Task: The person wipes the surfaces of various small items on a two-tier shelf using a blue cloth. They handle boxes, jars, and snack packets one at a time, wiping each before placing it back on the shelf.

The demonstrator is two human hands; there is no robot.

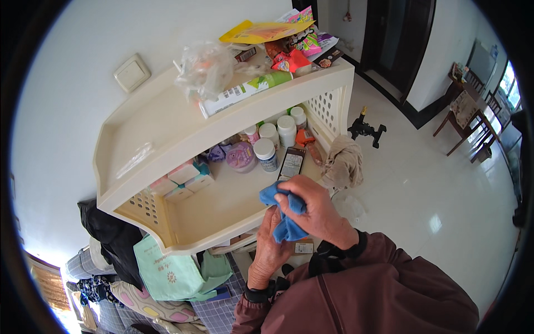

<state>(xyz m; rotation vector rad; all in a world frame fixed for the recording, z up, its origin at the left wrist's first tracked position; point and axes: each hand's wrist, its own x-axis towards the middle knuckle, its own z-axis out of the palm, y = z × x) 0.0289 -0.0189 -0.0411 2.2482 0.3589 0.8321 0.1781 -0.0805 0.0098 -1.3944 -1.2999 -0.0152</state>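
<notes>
My right hand (316,211) is closed around a bunched blue cloth (288,225), and one fold sticks out past the thumb. Just below and to the left, my left hand (269,246) is against the cloth, fingers pointing up; the cloth and right hand partly cover them, so I cannot tell what they grip. Both hands are at the front edge of a cream plastic shelf unit (225,236). On its lower shelf, nearest my hands, lies a dark flat box (292,162) with a printed label. Behind it stands a white-lidded bottle (265,155).
More white bottles (286,130), a purple round tub (241,157) and tissue packs (183,180) occupy the lower shelf. A beige rag (344,162) hangs at its right corner. The top holds a plastic bag (206,69), a green-white tube (246,92) and snack packets (267,32). Below left is a mint-green bag (169,269).
</notes>
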